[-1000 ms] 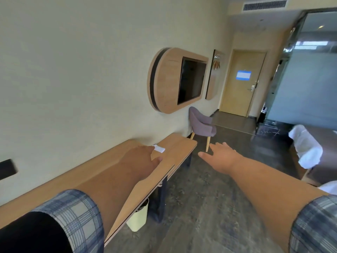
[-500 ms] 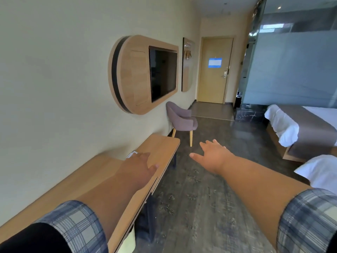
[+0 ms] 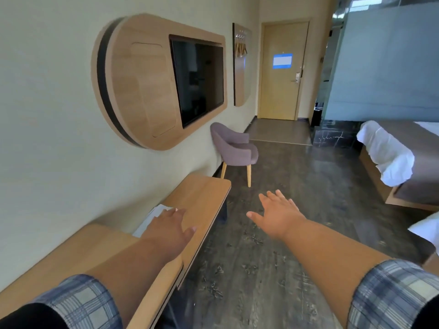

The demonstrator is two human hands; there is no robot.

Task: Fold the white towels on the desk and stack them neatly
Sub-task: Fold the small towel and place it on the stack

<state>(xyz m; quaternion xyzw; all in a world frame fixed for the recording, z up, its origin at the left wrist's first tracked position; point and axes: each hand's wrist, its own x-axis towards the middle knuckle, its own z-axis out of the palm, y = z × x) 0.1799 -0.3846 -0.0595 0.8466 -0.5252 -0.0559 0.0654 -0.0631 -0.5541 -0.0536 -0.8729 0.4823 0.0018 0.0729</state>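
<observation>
Your left hand (image 3: pixel 169 227) hangs flat-fingered, gripping nothing, over the white towel (image 3: pixel 154 216). The towel lies flat by the wall, its long axis running along the desk (image 3: pixel 202 195) toward the chair (image 3: pixel 234 148). Your right hand (image 3: pixel 276 214) is spread wide above the dark floor (image 3: pixel 273 269); a bed (image 3: pixel 403 157) stands to the right.

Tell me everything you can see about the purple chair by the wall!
The purple chair is a small armchair with a curved back and arms, covered in soft-looking mauve fabric. Two pale wooden legs show; any others are hidden. It stands upright on the dark floor, close to the wall, just past the far end of the desk. Its seat looks empty; whether it touches the wall is unclear.
</observation>
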